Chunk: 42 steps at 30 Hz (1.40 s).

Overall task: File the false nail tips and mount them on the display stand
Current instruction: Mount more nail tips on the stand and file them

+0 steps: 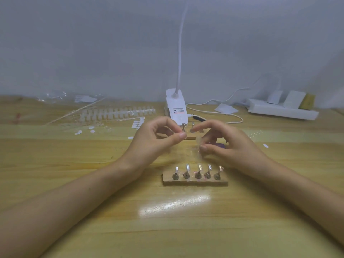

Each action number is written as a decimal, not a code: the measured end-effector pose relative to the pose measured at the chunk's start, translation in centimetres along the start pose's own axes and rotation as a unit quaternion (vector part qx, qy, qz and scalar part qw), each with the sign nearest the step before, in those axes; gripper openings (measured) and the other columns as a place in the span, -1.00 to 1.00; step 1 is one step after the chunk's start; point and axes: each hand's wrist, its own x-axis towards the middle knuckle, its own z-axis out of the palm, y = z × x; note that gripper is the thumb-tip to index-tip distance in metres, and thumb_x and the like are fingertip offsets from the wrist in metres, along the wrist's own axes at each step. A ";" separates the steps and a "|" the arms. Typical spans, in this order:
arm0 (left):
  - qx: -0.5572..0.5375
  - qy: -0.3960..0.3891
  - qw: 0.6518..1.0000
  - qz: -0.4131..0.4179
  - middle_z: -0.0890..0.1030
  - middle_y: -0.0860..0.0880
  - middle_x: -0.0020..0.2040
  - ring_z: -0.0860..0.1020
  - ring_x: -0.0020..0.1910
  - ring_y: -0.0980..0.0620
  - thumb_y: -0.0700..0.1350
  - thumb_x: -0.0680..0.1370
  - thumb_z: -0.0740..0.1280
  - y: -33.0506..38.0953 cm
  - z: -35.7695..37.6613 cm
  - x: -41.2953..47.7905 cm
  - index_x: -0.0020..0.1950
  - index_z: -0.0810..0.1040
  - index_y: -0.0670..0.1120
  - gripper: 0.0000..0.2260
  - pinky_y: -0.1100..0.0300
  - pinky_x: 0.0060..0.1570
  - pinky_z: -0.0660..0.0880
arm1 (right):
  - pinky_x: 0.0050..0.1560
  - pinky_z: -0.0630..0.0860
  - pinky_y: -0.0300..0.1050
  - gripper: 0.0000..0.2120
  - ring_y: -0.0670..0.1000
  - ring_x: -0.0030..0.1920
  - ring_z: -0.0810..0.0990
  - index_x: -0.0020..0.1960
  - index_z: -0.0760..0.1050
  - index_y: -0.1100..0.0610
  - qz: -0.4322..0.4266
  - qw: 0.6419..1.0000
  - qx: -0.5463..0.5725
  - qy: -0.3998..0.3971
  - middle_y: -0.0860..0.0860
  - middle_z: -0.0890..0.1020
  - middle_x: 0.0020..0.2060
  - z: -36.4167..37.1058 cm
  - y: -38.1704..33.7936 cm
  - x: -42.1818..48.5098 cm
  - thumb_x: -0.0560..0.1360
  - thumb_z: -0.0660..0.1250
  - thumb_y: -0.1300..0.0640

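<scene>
Over the tabletop (167, 229), the left hand (149, 140) holds a thin brown file (190, 138) in a pinching grip at the clear nail tip (198, 142) pinched by the right hand (230, 146), just behind the display stand (195, 180); short, light strokes look wisest.

Glossy wooden table (74, 192); metal-looking holders (197, 174); white plastic lamp (176, 107).

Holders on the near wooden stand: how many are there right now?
5 holders in one row on the wooden stand: far left, second, middle, fourth, far right. Further holders behind it are partly hidden.
</scene>
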 end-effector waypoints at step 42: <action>0.055 -0.071 0.992 0.084 0.50 0.02 -0.11 0.43 -0.23 0.13 -0.07 0.45 0.47 -0.5 0.1 0.1 -0.15 0.64 -0.05 -0.92 0.26 -0.15 0.40 | -0.04 0.65 -0.02 -0.52 0.19 -0.07 0.73 0.16 0.48 0.15 0.114 0.940 0.311 0.083 0.18 0.72 -0.09 1.3 -0.2 -0.3 0.28 0.53 0.15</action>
